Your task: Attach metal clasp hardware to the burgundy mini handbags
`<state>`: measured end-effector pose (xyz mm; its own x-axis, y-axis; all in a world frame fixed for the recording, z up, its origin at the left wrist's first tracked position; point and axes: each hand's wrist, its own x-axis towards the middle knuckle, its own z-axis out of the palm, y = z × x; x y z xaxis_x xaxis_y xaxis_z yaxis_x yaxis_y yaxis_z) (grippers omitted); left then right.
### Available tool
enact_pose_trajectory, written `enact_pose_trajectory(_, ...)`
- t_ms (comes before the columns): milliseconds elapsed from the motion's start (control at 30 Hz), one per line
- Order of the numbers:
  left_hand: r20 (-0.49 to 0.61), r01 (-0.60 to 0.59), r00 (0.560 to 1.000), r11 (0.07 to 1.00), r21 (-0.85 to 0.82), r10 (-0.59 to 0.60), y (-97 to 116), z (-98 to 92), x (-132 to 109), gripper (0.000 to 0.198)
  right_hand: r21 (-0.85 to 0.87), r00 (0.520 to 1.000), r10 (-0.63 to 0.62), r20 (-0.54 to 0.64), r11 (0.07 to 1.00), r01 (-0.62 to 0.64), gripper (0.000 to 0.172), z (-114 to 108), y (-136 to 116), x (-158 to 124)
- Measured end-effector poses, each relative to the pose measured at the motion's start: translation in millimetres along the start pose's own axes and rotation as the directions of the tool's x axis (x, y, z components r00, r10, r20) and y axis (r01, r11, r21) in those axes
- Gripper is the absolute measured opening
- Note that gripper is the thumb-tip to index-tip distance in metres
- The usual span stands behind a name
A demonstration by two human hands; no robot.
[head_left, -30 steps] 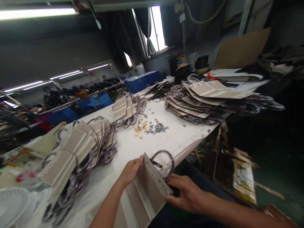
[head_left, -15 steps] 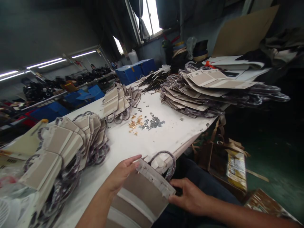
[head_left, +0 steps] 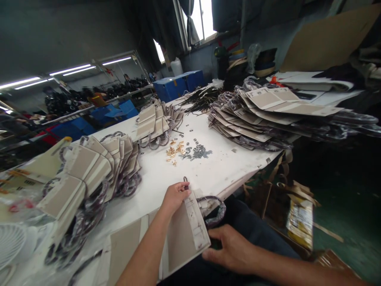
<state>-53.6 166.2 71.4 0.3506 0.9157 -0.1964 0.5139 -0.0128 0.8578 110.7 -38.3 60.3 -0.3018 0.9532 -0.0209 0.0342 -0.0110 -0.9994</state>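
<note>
A beige bag panel (head_left: 186,232) with pale bands lies across the near table edge and my lap. On its right side is a dark loop handle (head_left: 218,210) in clear plastic. My left hand (head_left: 175,196) pinches the panel's far corner, where a short dark strap end (head_left: 185,180) sticks up past the fingertips. Beside the panel's near right corner is my right hand (head_left: 230,248), thumb and forefinger apart; whether they touch the corner is hard to tell. My left forearm covers part of the panel.
Gold metal pieces (head_left: 175,150) and grey metal pieces (head_left: 199,153) lie scattered on the white table (head_left: 154,180). Bag panels are stacked at left (head_left: 89,163), at the back (head_left: 151,121) and at right (head_left: 253,115). Dark straps (head_left: 201,97) lie at the back. An open carton (head_left: 279,214) stands below right.
The bag panel has turned and lies flatter, with more of it showing at left. My left hand has moved up and right along its edge. A strap end now shows above my fingers.
</note>
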Motion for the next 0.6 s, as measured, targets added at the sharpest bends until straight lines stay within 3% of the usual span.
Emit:
enact_pose_trajectory(100,-0.009,0.001,1.000,1.000,-0.002,-0.001,-3,0.9,-7,0.052,-0.191,0.998,0.062,-0.002,0.980,-0.062,0.025,-15,-12,-2)
enact_pose_trajectory(233,-0.026,-0.002,1.000,1.000,0.005,0.002,-10,6.0,-20,0.048,-0.258,0.977,0.209,0.048,0.947,-0.190,0.023,-20,-6,-9)
enact_pose_trajectory(300,-0.053,-0.008,0.999,1.000,0.016,0.009,-15,8.9,-21,0.047,-0.306,0.976,0.217,-0.024,0.928,-0.214,0.020,-20,-2,-9)
enact_pose_trajectory(433,-0.120,-0.015,0.993,0.999,0.037,0.019,-23,8.7,-14,0.047,-0.510,0.976,0.055,-0.212,0.846,-0.158,0.019,-24,-7,7)
enact_pose_trajectory(533,-0.158,-0.017,0.987,0.999,0.052,0.025,-24,6.0,-10,0.046,-0.665,0.971,-0.111,-0.214,0.744,-0.062,0.026,-26,-18,34)
enact_pose_trajectory(600,-0.171,-0.019,0.985,0.998,0.061,0.029,-24,5.0,-9,0.045,-0.756,0.970,-0.184,-0.161,0.655,-0.002,0.043,-24,-24,56)
